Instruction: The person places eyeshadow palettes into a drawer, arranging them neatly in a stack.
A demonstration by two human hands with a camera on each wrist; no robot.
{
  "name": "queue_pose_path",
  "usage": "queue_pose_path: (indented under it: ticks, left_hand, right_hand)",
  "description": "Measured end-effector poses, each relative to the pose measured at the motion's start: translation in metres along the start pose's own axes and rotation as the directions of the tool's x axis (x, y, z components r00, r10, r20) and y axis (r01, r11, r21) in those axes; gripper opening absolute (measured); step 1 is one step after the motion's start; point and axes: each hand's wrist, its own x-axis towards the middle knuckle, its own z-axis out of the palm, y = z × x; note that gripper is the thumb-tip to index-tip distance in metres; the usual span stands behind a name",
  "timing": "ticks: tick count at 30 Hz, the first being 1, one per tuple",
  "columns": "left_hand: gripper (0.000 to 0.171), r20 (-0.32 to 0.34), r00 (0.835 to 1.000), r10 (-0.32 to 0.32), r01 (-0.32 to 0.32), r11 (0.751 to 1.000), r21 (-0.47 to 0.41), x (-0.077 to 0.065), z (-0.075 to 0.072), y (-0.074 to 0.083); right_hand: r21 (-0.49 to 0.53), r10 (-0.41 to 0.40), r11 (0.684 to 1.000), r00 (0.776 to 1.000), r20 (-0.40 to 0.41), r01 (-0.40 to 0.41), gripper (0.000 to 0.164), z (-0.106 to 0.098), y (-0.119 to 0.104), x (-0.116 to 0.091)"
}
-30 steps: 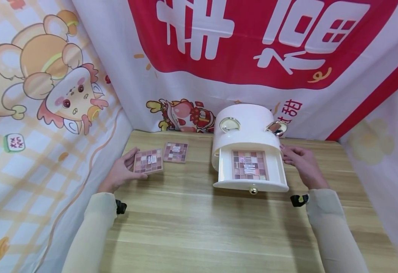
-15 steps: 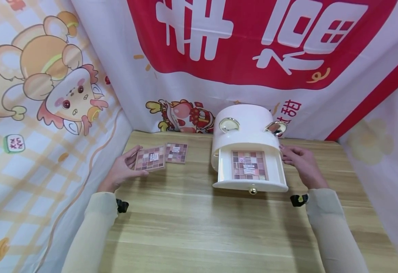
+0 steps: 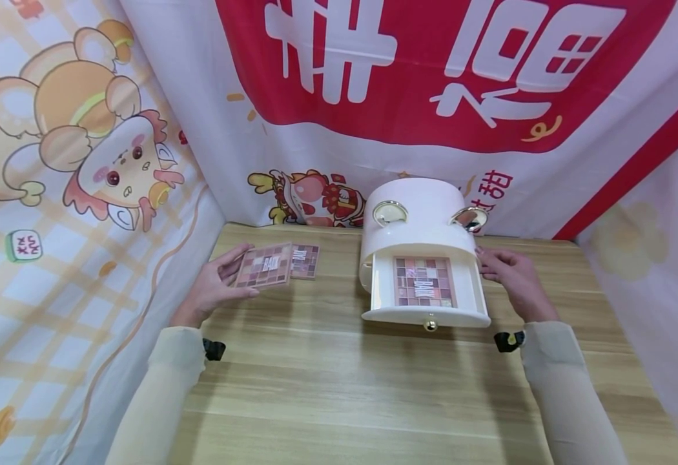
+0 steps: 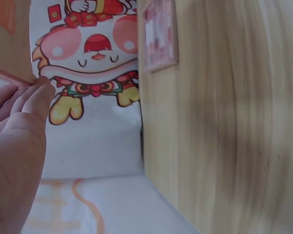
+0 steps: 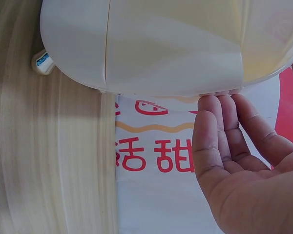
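Observation:
My left hand [image 3: 214, 287] holds an eyeshadow palette [image 3: 263, 266] by its left edge, raised above the table and tilted. A second eyeshadow palette [image 3: 305, 261] lies on the table, partly covered by the held one in the head view. In the left wrist view, the held palette's plain back [image 4: 12, 44] shows. To the right stands a white rounded storage box [image 3: 420, 226] with its drawer [image 3: 397, 316] pulled out. Inside the drawer lies another eyeshadow palette [image 3: 425, 281]. My right hand [image 3: 513, 278] touches the box's right side with its fingertips, as the right wrist view confirms.
Two gold-rimmed round pieces [image 3: 390, 212] sit on the box top. A gold knob [image 3: 430, 323] juts from the drawer front. Printed cloth [image 3: 298, 142] hangs behind the wooden table [image 3: 339, 387] and along both sides.
My left hand has moved right with its palette, tilting it and bringing it over the palette on the table. The right hand, the box and its drawer have stayed in place.

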Motion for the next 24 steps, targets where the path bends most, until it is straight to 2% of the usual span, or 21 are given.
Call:
queue_pose_path:
  ticks: [11, 24]
  left_hand:
    - [0.100, 0.068, 0.995, 0.069, -0.057, 0.984, -0.168, -0.002, 0.013, 0.014]
    - [0.093, 0.102, 0.987, 0.125, -0.098, 0.967, -0.236, -0.002, 0.032, 0.038]
  right_hand:
    - [-0.001, 0.004, 1.000, 1.000, -0.003, -0.004, 0.083, 0.000, 0.000, -0.001]
    - [0.009, 0.001, 1.000, 1.000, 0.001, -0.001, 0.081, 0.001, -0.003, -0.003]
